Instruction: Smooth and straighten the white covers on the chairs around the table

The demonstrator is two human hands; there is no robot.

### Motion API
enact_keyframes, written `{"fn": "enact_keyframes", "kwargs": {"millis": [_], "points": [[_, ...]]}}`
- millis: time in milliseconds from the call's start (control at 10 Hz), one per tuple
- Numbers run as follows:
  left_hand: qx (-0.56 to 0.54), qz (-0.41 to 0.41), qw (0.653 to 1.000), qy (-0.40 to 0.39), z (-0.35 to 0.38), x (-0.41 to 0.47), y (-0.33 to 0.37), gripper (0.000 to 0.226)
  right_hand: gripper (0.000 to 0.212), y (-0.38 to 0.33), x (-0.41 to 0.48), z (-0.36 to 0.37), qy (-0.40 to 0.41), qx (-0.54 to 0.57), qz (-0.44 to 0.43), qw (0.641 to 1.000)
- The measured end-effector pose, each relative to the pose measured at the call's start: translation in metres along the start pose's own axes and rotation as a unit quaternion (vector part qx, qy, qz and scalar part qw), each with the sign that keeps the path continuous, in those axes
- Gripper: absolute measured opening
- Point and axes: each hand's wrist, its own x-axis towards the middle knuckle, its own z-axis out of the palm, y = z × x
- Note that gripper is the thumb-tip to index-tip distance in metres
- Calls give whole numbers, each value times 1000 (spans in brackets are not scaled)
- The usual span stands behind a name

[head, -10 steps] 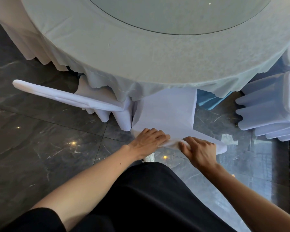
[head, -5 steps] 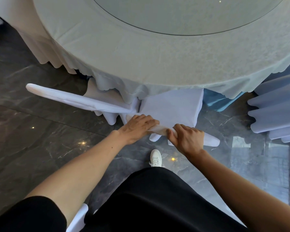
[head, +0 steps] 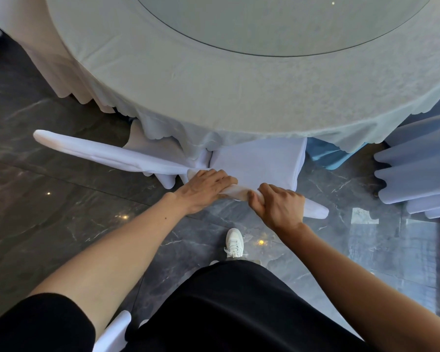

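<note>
**A:** Dark marbled floor tiles (head: 61, 199) all round, and a big round table (head: 239, 85) under a pale cloth with a glass disc (head: 277, 21) on top. Where's the cover being worked on?

**B:** Straight ahead, on the chair (head: 259, 161) tucked under the table's near edge. Its white cover (head: 264, 163) runs over the seat and the top of the backrest, and both hands are on that top edge. Another covered chair (head: 99, 151) stands just beside it on the left, and a third (head: 417, 168) sits well apart on the right.

**A:** How are the hands set?

**B:** The left hand (head: 206, 189) lies mostly flat, fingers draped over the backrest top, pressing the fabric rather than pinching it. The right hand (head: 280, 207) is curled closed around the same edge, with a fold of cloth bunched in its fist.

**A:** How will that cloth behave?

**B:** Light and soft, I'd judge, with some stretch; it bunches easily and creases wherever it's squeezed. It looks snug over a stiff frame, so taking it by the top seam or the corners and pulling evenly should flatten it. A tug from one side would probably skew it.

**A:** Any containers about?

**B:** None that I can see. The tabletop carries only the glass disc, and nothing stands on it.
</note>
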Motion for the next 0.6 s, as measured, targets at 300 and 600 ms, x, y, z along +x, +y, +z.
{"fn": "enact_keyframes", "kwargs": {"millis": [300, 600], "points": [[-3, -13, 999, 36, 3, -14, 21, 57, 51, 2, -9, 0, -52, 39, 13, 998], [-77, -33, 994, 67, -9, -25, 14, 55, 44, -27, 3, -3, -84, 53, 30, 995]]}}
